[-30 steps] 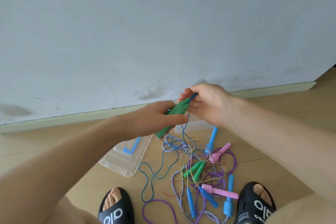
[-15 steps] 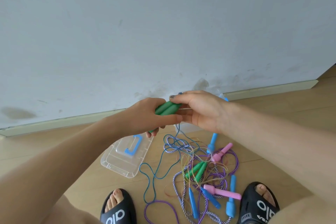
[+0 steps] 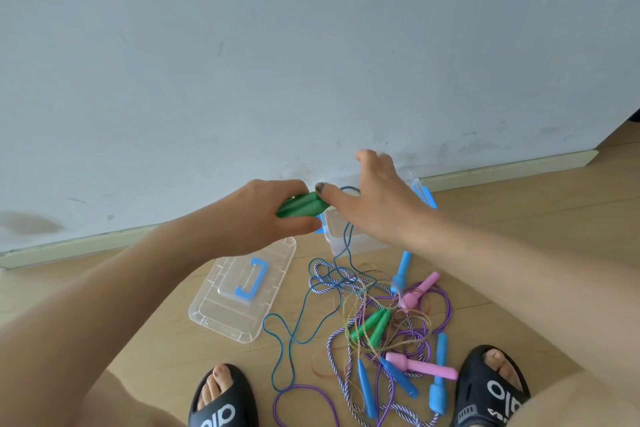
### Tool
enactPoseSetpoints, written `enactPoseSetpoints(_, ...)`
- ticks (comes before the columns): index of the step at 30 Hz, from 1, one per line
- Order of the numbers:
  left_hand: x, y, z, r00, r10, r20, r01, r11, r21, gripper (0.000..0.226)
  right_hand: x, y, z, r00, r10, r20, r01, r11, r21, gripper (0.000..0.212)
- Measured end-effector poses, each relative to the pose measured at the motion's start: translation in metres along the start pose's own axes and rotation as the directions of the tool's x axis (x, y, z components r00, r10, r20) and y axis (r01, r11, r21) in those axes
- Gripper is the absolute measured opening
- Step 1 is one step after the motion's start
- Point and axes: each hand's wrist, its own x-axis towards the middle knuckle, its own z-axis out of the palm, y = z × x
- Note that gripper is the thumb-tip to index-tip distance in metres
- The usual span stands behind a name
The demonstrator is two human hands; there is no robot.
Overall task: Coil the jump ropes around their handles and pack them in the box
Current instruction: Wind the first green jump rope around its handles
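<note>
The left hand [image 3: 263,218] grips the two green handles [image 3: 303,205] together, fingers curled round them. The right hand [image 3: 374,204] touches their right end with the thumb, its fingers spread; a loop of the blue rope [image 3: 347,239] shows at this hand, then hangs down to the floor. I judge the coiling is only beginning. The next turn needs slack from the tangled pile [image 3: 388,322], near. The box [image 3: 349,241] stands just behind the hands, its lid [image 3: 239,291] left

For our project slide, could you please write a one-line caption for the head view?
Left hand grips paired green plastic handles while the right hand loops thin blue rope above a clear plastic box.
</note>
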Motion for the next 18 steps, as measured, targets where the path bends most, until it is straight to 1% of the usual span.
enactPoseSetpoints(1,-0.001,-0.001,0.000,1.000,0.012,-0.007,-0.012,1.000,0.007,0.025,-0.002,-0.003,-0.004,0.995,-0.104,-0.007,0.104,0.994,0.010,0.056)
enactPoseSetpoints(2,-0.001,-0.001,0.000,1.000,0.028,-0.007,-0.028,1.000,-0.006,0.023,-0.003,-0.006,-0.008,0.982,-0.186,0.039,0.182,0.980,0.082,0.050)
enactPoseSetpoints(3,-0.002,-0.001,0.000,0.999,0.048,-0.006,-0.048,0.998,-0.035,0.020,-0.005,-0.007,-0.010,0.964,-0.241,0.111,0.222,0.962,0.159,0.038)
enactPoseSetpoints(4,-0.004,0.000,0.001,0.998,0.066,-0.001,-0.066,0.996,-0.063,0.017,-0.006,-0.008,-0.009,0.947,-0.264,0.181,0.231,0.955,0.185,0.027)
enactPoseSetpoints(5,-0.005,0.000,0.001,0.997,0.077,0.005,-0.076,0.994,-0.076,0.018,-0.007,-0.008,-0.008,0.937,-0.274,0.216,0.244,0.957,0.156,0.022)
enactPoseSetpoints(7,-0.006,0.000,0.003,0.997,0.071,0.021,-0.070,0.996,-0.049,0.026,-0.009,-0.005,-0.007,0.932,-0.278,0.232,0.266,0.960,0.086,0.025)
enactPoseSetpoints(8,-0.006,0.000,0.004,0.998,0.061,0.024,-0.060,0.998,-0.027,0.029,-0.009,-0.004,-0.006,0.933,-0.290,0.213,0.277,0.957,0.087,0.029)
enactPoseSetpoints(11,-0.009,-0.002,0.004,0.999,0.038,-0.001,-0.038,0.999,0.006,0.033,-0.006,-0.005,-0.005,0.942,-0.303,0.142,0.284,0.948,0.142,0.039)
enactPoseSetpoints(14,-0.010,0.002,0.004,0.996,0.063,-0.064,-0.061,0.997,0.037,0.035,-0.002,-0.005,-0.004,0.958,-0.270,0.096,0.242,0.941,0.235,0.042)
enactPoseSetpoints(16,-0.010,0.005,0.005,0.992,0.070,-0.100,-0.063,0.996,0.069,0.037,-0.001,-0.006,-0.004,0.968,-0.234,0.086,0.202,0.938,0.282,0.042)
enactPoseSetpoints(18,-0.009,0.006,0.004,0.992,0.070,-0.106,-0.059,0.993,0.099,0.037,0.001,-0.005,-0.004,0.977,-0.176,0.119,0.125,0.928,0.352,0.043)
